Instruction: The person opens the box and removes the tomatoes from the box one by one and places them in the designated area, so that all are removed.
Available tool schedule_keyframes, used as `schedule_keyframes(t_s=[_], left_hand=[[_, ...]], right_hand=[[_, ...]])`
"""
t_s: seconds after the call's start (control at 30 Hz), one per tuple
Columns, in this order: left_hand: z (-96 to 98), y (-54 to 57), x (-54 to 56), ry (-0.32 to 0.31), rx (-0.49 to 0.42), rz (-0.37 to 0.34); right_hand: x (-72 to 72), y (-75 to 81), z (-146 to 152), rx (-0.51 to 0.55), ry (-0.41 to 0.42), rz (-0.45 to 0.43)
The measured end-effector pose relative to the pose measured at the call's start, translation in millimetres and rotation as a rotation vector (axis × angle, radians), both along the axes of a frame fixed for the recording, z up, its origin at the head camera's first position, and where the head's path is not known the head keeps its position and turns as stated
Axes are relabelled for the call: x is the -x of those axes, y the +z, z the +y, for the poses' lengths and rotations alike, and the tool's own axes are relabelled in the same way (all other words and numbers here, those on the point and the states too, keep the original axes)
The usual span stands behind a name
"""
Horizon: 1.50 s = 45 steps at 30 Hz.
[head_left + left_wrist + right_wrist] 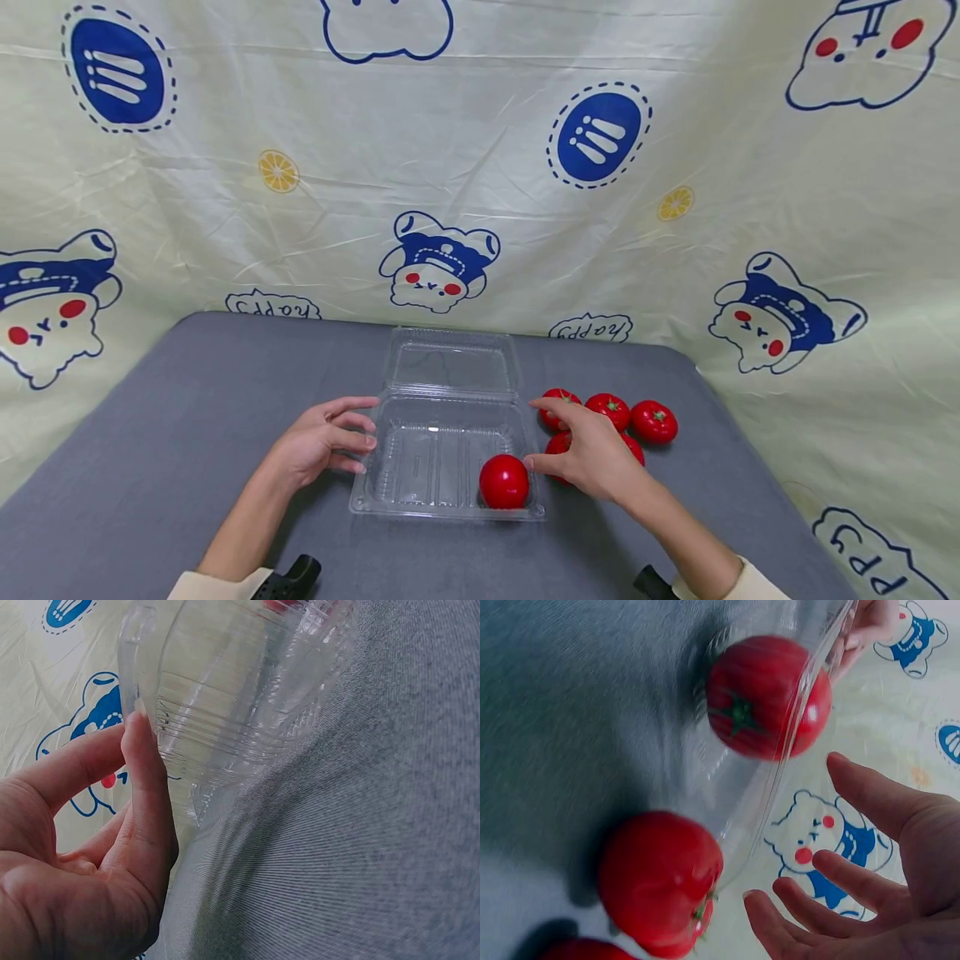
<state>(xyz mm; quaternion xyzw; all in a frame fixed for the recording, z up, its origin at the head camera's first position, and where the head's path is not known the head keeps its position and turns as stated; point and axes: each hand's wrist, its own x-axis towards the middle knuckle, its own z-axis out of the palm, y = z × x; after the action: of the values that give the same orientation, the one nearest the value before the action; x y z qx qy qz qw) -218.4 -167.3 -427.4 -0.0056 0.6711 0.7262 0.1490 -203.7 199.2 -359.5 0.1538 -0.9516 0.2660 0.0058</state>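
A clear plastic clamshell box (pixel 431 510) lies with its lid (pixel 453 354) folded back, away from me. One red tomato (pixel 504 482) sits in the near right corner of its base; the right wrist view shows its green stem through the wall. At the box's left rim is my left hand (pixel 326 442), fingers spread and a fingertip touching the plastic in the left wrist view. My right hand (pixel 596 450) hovers by the right rim, its fingers spread and holding nothing. Partly hidden under and behind it are several more tomatoes (pixel 654 422).
A grey cloth-covered table (pixel 225 392) bears everything. Behind it hangs a pale curtain (pixel 480 142) with blue bear prints. The loose tomatoes stand in a cluster to the right of the box.
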Motion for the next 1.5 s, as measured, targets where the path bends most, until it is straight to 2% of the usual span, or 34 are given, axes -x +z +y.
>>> schedule_keyframes(t_s=[0.23, 0.57, 0.9, 1.17, 1.5], left_hand=[[-0.2, 0.8, 0.1, -0.003, -0.012, -0.001], [-0.5, 0.7, -0.2, -0.027, -0.038, 0.009], [0.5, -0.9, 0.9, -0.018, -0.040, -0.003], [-0.6, -1.1, -0.1, -0.009, -0.040, -0.007], [0.5, -0.2, -0.2, -0.002, -0.036, -0.011]], right_hand=[[0.8, -3.1, -18.3, 0.048, 0.033, -0.034], [-4.4, -4.6, -33.5, 0.058, 0.111, -0.108], [-4.0, -9.2, -34.2, 0.000, 0.202, -0.194], [-3.7, -11.7, -32.1, -0.022, 0.273, -0.206], [-1.7, -12.8, -30.0, -0.065, 0.302, -0.229]])
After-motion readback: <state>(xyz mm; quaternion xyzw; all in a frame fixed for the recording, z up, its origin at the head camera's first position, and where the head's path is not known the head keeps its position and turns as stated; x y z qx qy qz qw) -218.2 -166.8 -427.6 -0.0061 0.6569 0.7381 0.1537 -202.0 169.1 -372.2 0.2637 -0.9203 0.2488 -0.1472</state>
